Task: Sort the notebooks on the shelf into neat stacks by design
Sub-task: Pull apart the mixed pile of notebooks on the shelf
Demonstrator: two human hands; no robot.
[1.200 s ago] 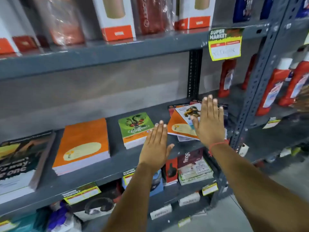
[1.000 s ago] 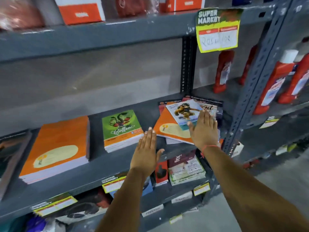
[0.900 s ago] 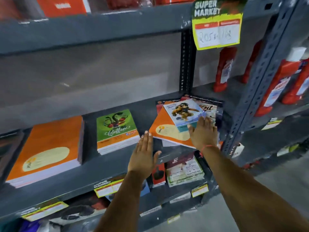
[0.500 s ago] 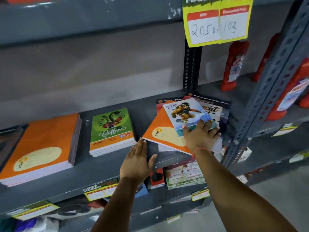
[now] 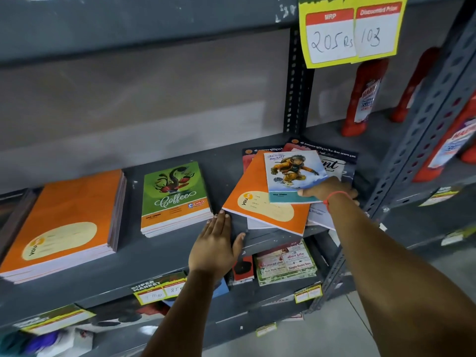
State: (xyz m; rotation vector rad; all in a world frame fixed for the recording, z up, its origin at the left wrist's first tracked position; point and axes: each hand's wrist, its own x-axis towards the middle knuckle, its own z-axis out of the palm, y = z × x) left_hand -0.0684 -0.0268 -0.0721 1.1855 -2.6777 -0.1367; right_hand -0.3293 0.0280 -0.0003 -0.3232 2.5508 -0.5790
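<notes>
On the grey shelf (image 5: 159, 256) lie a tall stack of orange notebooks (image 5: 67, 222) at the left and a smaller stack of green "Coffee" notebooks (image 5: 175, 199) beside it. To the right sits a messy pile: an orange notebook (image 5: 260, 204) askew, dark-covered notebooks (image 5: 334, 161) underneath, and a light-blue snowboarder notebook (image 5: 291, 173) on top. My right hand (image 5: 327, 189) grips the snowboarder notebook at its lower right corner. My left hand (image 5: 213, 246) lies flat on the shelf, fingertips touching the orange notebook's left corner.
A slotted grey upright (image 5: 422, 140) stands right of the pile, with red bottles (image 5: 363, 99) behind it. A yellow price tag (image 5: 350, 32) hangs from the shelf above. Boxed goods (image 5: 286, 264) and price labels (image 5: 159, 289) fill the shelf below.
My view has come closer and lower. My right hand has closed on the snowboarder notebook's lower corner. My left hand slid forward to the orange notebook's corner.
</notes>
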